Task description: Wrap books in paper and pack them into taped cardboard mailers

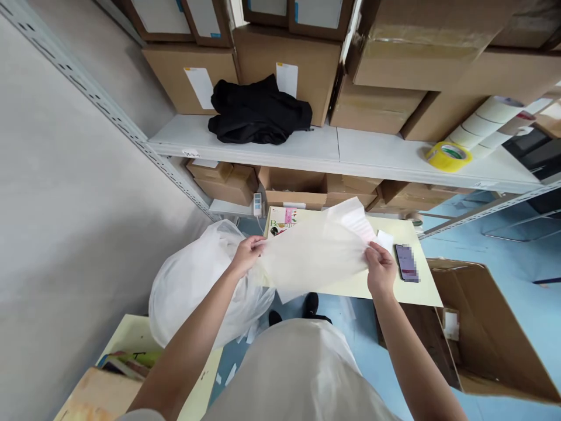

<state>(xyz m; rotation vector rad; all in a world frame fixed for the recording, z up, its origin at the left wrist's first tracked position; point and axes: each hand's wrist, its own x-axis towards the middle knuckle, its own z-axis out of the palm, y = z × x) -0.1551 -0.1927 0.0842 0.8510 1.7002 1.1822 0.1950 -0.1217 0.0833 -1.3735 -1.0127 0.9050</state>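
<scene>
A thin, translucent white foam sheet (311, 257) stretches between my two hands above a pale yellow table (418, 286). My left hand (248, 254) pinches its left edge. On the other side, my right hand (379, 266) grips the right edge, with the thumb on top. One upper corner of the sheet stands up near the right hand. Under and behind the sheet lies a printed booklet (280, 217), partly covered. A phone (407, 263) and a small white paper (385, 241) lie just right of my right hand.
A big bag of white foam (193, 275) bulges at the left. An open cardboard box (495, 327) stands on the floor at the right. The shelf (324, 146) ahead carries boxes, black cloth (260, 111) and yellow tape (449, 156). Lower left is another table (131, 333).
</scene>
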